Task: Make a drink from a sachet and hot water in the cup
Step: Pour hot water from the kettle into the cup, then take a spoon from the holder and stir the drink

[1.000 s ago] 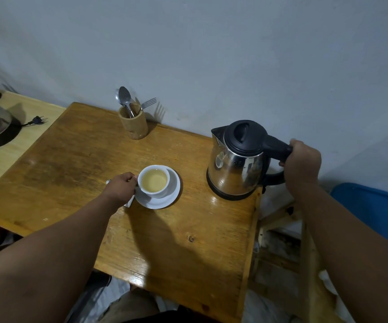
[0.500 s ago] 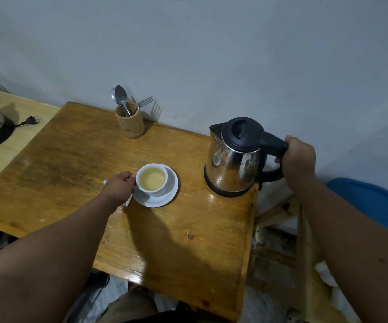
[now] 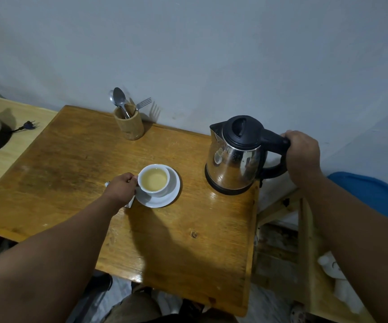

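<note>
Head view: left hand [image 3: 121,188] pinches the cup [image 3: 155,179] handle, right hand [image 3: 302,152] wraps the kettle [image 3: 236,157] handle, kettle standing on tabletop [image 3: 71,159].

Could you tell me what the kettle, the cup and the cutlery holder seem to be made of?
Kettle: polished steel body, mirror reflections; matte black lid and handle, likely plastic.
Cup: glossy white, probably glazed ceramic.
Cutlery holder: tan, matte, looks like bamboo or wood.

White cup [image 3: 154,180] upright on saucer [image 3: 165,199], pale yellow drink inside; white sachet [image 3: 130,203] flat under left grip [image 3: 122,189].
</note>
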